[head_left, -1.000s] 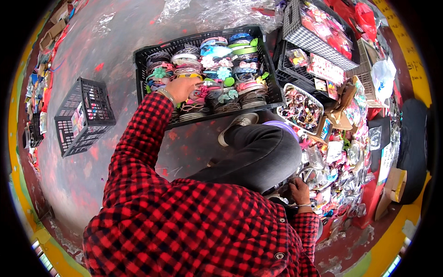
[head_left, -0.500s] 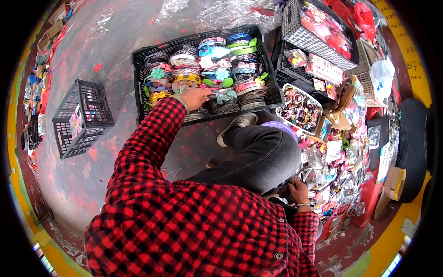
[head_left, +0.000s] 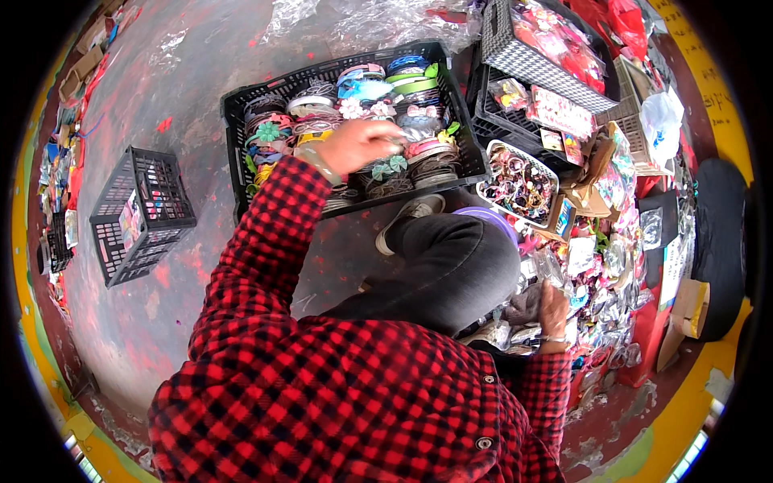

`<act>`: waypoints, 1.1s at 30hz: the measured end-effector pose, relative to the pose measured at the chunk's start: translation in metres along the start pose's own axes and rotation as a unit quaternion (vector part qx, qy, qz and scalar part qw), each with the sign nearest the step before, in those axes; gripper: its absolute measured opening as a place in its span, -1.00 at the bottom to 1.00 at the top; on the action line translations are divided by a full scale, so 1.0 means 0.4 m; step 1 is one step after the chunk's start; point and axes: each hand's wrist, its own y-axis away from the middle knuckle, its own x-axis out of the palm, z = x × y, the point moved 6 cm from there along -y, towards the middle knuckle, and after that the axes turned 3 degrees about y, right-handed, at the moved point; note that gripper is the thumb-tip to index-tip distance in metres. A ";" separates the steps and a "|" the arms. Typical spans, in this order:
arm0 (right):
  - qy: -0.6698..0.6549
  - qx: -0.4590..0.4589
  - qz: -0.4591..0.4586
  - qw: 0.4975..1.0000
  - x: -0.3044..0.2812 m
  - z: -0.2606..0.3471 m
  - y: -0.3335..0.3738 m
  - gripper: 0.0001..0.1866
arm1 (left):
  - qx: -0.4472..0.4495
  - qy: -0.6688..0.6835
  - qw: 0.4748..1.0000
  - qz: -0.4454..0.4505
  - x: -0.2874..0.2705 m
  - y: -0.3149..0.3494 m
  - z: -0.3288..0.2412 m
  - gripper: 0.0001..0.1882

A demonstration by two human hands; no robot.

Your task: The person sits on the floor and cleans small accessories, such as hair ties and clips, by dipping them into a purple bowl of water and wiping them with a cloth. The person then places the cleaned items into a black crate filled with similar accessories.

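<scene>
My left hand (head_left: 362, 146) hangs over the near half of a black plastic crate (head_left: 231, 153). Its fingers are curved and smeared by motion, so whether anything is in them is unclear. Below it, rows of stacked headbands fill the crate, some with fabric flowers (head_left: 390, 167) or bows. My right hand (head_left: 553, 310) is beside my right knee, at a heap of bagged hair accessories (head_left: 592, 282). Seen edge-on, its fingers point away from me next to a grey-brown soft-looking item (head_left: 523, 306); their grip is hidden.
A smaller black crate (head_left: 145, 217) stands tilted on the floor at left. Right of the large crate is a white basket of hair ties (head_left: 519, 183). Behind it, a checked basket (head_left: 543, 64) of packets is stacked on black crates. Clear plastic wrap (head_left: 378, 22) lies at the back.
My left hand has risen off the headbands and moved right and away from me. My right hand has shifted outward and forward from beside my leg onto the heap.
</scene>
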 end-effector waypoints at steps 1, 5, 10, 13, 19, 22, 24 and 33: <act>0.045 -0.006 -0.003 0.999 -0.012 0.010 -0.028 -0.71 | 0.028 -0.049 0.998 0.041 0.037 -0.020 -0.028 -0.76; -0.255 -0.087 -0.009 0.963 -0.098 0.320 -0.135 -0.66 | 0.116 -0.146 0.965 0.183 0.153 -0.091 -0.104 -0.75; -0.122 -0.309 -0.011 0.943 -0.089 0.582 -0.202 -0.58 | 0.184 -0.119 0.950 0.223 0.202 -0.155 -0.151 -0.75; -0.041 -0.356 -0.074 0.931 -0.051 0.604 -0.233 -0.78 | 0.137 -0.079 0.959 0.234 0.181 -0.159 -0.126 -0.74; -0.110 -0.300 -0.108 0.941 -0.058 0.541 -0.266 -0.86 | 0.040 -0.236 0.970 0.040 0.009 -0.055 0.145 -0.78; -0.158 -0.248 -0.088 0.952 -0.046 0.457 -0.290 -0.87 | -0.081 -0.380 0.898 0.204 0.065 0.048 0.346 -0.77; -0.189 -0.217 -0.071 0.955 -0.009 0.398 -0.304 -0.86 | -0.106 -0.335 0.901 0.253 0.103 0.095 0.441 -0.68; -0.193 -0.153 -0.019 0.969 0.086 0.336 -0.313 -0.86 | -0.084 -0.465 0.835 0.281 0.184 0.069 0.509 -0.74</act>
